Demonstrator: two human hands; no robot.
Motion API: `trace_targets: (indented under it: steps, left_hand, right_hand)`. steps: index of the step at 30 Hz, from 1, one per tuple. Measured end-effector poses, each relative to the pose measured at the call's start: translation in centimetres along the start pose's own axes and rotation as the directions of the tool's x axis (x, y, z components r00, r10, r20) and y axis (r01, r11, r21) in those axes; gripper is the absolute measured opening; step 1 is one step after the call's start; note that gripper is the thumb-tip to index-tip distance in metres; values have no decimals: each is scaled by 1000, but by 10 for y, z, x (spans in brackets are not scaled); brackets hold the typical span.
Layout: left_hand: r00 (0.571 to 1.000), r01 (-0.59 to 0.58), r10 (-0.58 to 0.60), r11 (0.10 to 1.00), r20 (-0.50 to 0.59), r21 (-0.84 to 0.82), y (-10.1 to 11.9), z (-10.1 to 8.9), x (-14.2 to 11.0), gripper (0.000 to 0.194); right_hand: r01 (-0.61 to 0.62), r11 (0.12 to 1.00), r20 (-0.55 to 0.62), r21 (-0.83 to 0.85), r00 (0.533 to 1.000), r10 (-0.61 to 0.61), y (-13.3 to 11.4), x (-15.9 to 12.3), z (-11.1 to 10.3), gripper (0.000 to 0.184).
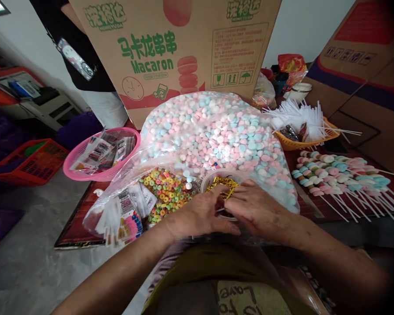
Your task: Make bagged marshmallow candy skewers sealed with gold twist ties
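Observation:
My left hand (200,214) reaches over the near side of a white bowl (208,177), its thumb stretched out and apart from the forefinger. Inside the bowl lie shiny gold twist ties (221,186). From the other side my right hand (259,210) meets it, with bent fingers drawn together at the bowl; whatever they pinch is hidden. A small white piece shows between the hands, too little of it to name. Left of the bowl are colourful ring-shaped candies (166,192) and printed packets (124,218). Behind spreads a large clear bag of pastel marshmallows (210,131).
Marshmallow skewers (335,175) lie at the right, below an orange basket (330,131) of white sticks. A pink basket (136,146) holds packets at the left. A big carton (197,43) stands behind. Another person (85,87) stands at the back left.

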State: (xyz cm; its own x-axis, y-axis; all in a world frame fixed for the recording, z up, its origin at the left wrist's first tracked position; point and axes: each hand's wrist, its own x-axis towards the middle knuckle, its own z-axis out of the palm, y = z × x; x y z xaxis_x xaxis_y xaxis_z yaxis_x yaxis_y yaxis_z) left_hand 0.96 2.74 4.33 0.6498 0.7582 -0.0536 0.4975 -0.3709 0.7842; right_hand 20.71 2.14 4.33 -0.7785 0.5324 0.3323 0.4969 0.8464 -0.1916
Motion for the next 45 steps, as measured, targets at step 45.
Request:
trace_targets:
  steps: [45]
  left_hand:
    - [993,109,-113,988,-27,-110,-4,30,-38,26]
  right_hand:
    - [-498,512,-29,700,696,717,-50,12,45,18]
